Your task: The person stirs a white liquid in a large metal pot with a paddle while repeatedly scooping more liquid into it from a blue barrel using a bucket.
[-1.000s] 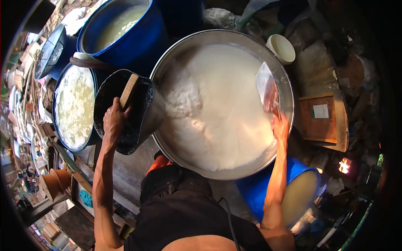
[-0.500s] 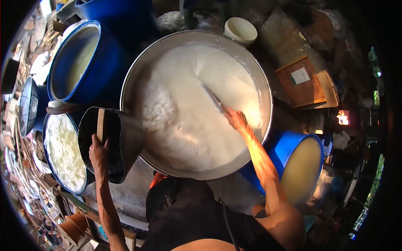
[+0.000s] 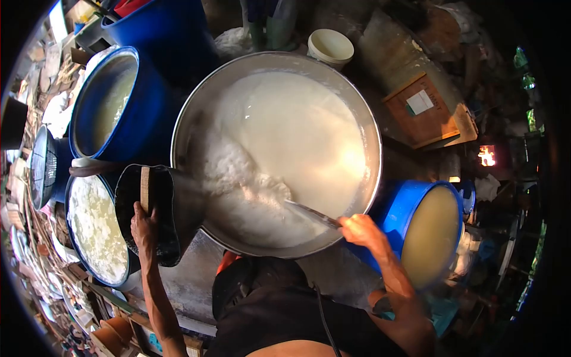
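Observation:
A large round metal vat [image 3: 176, 128] holds milky white liquid [image 3: 297, 131] with foam at its left and lower side. My right hand [image 3: 364, 231] is closed round the handle of a long stirring tool [image 3: 312, 214] at the vat's lower right; its far end is under the liquid, so its shape is hidden. My left hand [image 3: 144, 229] grips the wooden handle of a black bucket [image 3: 190, 205], which is tilted at the vat's left rim. Its dark mouth faces left.
Left of the vat stand a blue barrel of cloudy liquid [image 3: 138, 101] and a barrel with white curds [image 3: 98, 223]. To the right is a blue barrel of yellowish liquid [image 3: 431, 238]. A white bucket [image 3: 331, 47] and a person's boots [image 3: 279, 33] are beyond. Fire [image 3: 486, 156] glows far right.
My right hand has drawn the stirring tool toward my body, from the middle of the vat to its lower right. Foam has spread toward the centre. The left hand keeps its hold.

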Demonstrator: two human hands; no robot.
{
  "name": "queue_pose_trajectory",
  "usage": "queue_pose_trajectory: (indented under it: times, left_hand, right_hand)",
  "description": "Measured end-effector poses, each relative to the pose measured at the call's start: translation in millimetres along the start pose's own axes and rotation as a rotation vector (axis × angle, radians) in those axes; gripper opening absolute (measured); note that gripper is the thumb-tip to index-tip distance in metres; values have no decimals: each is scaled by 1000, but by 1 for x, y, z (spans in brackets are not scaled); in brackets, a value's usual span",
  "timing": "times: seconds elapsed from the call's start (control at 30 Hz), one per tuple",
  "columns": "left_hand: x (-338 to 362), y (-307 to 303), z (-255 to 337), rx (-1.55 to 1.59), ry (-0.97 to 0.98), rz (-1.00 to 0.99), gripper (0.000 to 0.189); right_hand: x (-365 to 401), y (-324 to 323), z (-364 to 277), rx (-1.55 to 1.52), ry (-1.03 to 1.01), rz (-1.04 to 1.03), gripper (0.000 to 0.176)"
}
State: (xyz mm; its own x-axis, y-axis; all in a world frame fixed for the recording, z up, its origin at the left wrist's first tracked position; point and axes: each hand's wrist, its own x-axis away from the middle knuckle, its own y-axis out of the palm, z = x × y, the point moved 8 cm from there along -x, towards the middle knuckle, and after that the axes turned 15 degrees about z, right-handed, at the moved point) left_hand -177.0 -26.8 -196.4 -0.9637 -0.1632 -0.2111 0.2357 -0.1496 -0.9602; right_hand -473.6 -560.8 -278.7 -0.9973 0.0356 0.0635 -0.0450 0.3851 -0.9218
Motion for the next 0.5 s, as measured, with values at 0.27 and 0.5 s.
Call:
queue_pose_trajectory:
  times: [0.27, 0.5]
  left_hand:
    - [0, -4, 4, -48, -14, 16, 46]
    - [-1, -1, 7, -46, 29, 7, 43]
  right_hand:
    - [-65, -82, 49, -523, 694, 109, 30]
    - [-197, -19, 138, -568, 677, 518, 24]
